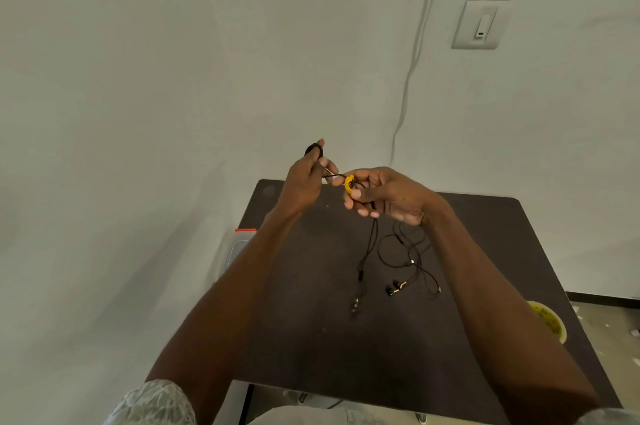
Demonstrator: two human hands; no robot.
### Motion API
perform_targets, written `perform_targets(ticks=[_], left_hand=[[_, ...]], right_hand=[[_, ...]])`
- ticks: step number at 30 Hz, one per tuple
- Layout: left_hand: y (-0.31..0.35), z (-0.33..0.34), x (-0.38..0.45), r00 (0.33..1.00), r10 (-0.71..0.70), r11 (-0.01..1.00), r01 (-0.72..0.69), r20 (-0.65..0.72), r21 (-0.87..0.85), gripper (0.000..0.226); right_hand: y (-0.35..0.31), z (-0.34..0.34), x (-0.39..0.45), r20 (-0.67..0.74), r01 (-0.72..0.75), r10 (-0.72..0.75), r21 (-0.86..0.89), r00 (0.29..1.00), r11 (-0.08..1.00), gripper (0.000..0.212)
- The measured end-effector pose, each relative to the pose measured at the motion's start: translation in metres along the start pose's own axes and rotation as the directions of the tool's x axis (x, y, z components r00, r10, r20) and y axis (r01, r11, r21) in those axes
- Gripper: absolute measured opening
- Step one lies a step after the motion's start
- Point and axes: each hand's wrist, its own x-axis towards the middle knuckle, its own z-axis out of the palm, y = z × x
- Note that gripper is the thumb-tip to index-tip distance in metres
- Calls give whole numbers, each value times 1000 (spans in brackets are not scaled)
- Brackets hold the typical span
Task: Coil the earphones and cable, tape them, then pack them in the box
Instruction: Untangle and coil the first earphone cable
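1. Earphones [394, 287] lay mid-counter [311, 338], clear of all edges, open surface left.
2. Cable [367, 251] hung near-vertical.
3. Right hand [388, 196] pinched cable at yellow piece [348, 182]; left hand [304, 179] pinched its end.

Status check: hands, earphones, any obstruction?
Left hand pinching black cable. Right hand holding yellow tape strip. Earphones uncoiled on table. Nothing in the way.

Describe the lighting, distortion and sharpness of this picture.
Head view: dim, flat, greenish light; soft arm shadows on the wall left of the table; wide-angle stretch makes the forearms loom; the left hand, right hand and earphones look soft, fine detail lost.
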Motion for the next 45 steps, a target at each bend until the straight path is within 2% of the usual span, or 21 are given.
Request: perform_targets(ticks=[4,8,11,16,20,24,28,31,33,35,39,42,45], left_hand=[[-2,-2,2,997,-68,998,67,35,10,34],[-2,-2,4,993,-87,995,83,76,46,34],[-5,-3,5,991,-121,992,119,49,38,33],[-12,-5,5,991,-128,989,126,29,79,36],[-12,-6,5,996,-84,990,84,-4,112,35],[-13,-11,4,1000,-15,977,20,-22,213,38],[-18,-14,7,995,15,982,4,-96,188,38],[-23,-20,10,984,32,974,9,-174,226,40],[-21,-22,9,983,33,969,13,-180,248,41],[-24,-22,11,985,25,970,17,-169,242,41],[-27,-18,10,990,-41,992,56,-132,113,36],[-21,-14,5,995,-93,995,94,-24,45,27],[-18,-10,0,989,-121,993,121,85,12,27]], right_hand=[[-12,-7,0,-75,-36,29,-88,997,995,38],[-19,-12,3,-183,-27,18,-47,983,999,43],[-22,-15,5,-273,-65,54,-32,960,997,32],[-20,-14,9,-397,-178,101,-162,912,971,13],[-18,-13,12,-510,-279,120,-248,852,928,15],[-21,-13,8,-457,-238,123,-205,881,949,18],[-19,-16,8,-372,-202,137,-140,918,969,18],[-16,-17,6,-347,-195,144,-117,927,974,25],[-16,-16,4,-328,-174,134,-96,935,980,25],[-16,-15,4,-307,-135,106,-74,946,988,21],[-22,-14,6,-297,-23,-10,-108,955,994,13],[-29,-15,7,-307,54,-89,-122,947,991,6],[-34,-21,10,-303,117,-141,-96,943,988,14]])
